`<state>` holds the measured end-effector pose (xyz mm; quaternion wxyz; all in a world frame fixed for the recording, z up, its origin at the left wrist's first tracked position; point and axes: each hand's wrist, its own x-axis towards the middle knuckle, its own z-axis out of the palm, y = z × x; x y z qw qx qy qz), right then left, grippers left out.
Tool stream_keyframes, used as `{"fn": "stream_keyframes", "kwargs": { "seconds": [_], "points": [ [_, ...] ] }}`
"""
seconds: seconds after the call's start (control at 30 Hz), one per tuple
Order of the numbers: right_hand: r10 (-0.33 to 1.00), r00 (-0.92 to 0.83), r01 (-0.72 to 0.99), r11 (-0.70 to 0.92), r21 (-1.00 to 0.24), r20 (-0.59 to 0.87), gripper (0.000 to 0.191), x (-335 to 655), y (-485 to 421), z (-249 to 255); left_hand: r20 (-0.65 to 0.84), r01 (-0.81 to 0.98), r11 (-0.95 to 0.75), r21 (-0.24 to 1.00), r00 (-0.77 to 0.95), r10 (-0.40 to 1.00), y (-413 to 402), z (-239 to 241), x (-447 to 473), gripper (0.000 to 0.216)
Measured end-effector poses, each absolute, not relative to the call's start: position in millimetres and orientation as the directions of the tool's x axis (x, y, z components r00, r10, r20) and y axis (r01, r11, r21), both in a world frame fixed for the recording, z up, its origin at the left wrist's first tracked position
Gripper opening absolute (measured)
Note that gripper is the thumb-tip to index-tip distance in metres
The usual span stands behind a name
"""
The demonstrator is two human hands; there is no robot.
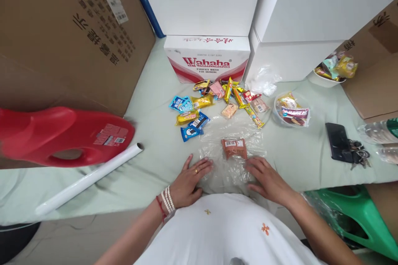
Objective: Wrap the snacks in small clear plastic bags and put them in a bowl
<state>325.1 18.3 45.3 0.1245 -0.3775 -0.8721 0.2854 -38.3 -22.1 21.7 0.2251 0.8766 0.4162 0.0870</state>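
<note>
A clear plastic sheet or bag (pixel 214 132) lies spread on the table in front of me. On top of it rests a brown packaged snack (pixel 234 148) with a white label. My left hand (pixel 191 180) lies flat at the plastic's left edge, fingers spread. At the right edge, my right hand (pixel 267 178) rests with its fingers stretched out toward the snack, apart from it. Just beyond the plastic is a pile of wrapped snacks: blue packets (pixel 191 132), yellow packets (pixel 202 101), a pink packet (pixel 217 90) and a pale one (pixel 229 110).
Behind the pile stands a white and red Wahaha carton (pixel 207 60). A clear bowl of snacks (pixel 276 120) sits right, near a phone (pixel 337 140) and keys (pixel 359 153). On the left are a red jug (pixel 71 132), a white roll (pixel 90 180) and a large cardboard box (pixel 62 49).
</note>
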Motion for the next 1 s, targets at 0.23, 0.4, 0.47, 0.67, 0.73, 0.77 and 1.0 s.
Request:
{"fn": "stream_keyframes", "kwargs": {
  "seconds": [0.23,0.4,0.47,0.67,0.73,0.77,1.0],
  "points": [
    [0.779,-0.626,0.539,0.462,-0.704,0.032,0.028,336.4,36.2,35.5,-0.002,0.685,-0.372,0.626,0.479,0.878,10.7,17.9,-41.0,0.027],
    [0.817,-0.57,0.684,0.413,-0.601,-0.087,0.025,329.6,98.5,59.2,-0.069,0.816,-0.087,0.571,0.153,0.986,67.4,22.6,-32.5,0.031],
    [0.828,-0.528,0.793,0.399,-0.461,-0.191,0.022,319.9,122.2,63.7,-0.049,0.875,-0.046,0.483,0.079,0.996,82.9,18.1,-24.7,0.025],
    [0.878,-0.478,0.851,0.455,-0.262,-0.03,0.051,266.0,173.9,65.1,0.161,0.904,-0.001,0.427,-0.074,0.984,82.6,-4.8,-1.1,0.025],
    [0.89,-0.448,0.876,0.419,-0.239,-0.082,0.067,249.3,185.9,59.1,0.224,0.881,-0.002,0.474,-0.119,0.967,77.4,-8.7,3.3,0.039],
    [0.896,-0.427,0.89,0.394,-0.229,-0.121,0.071,243.1,190.6,55.5,0.22,0.871,0.003,0.491,-0.126,0.967,75.7,-9.4,4.9,0.048],
    [0.84,-0.507,0.841,0.434,-0.322,-0.191,0.02,243.1,187.6,61.8,-0.076,0.857,0.205,0.472,-0.193,0.978,82.1,2.8,12.8,0.087]
  ]
}}
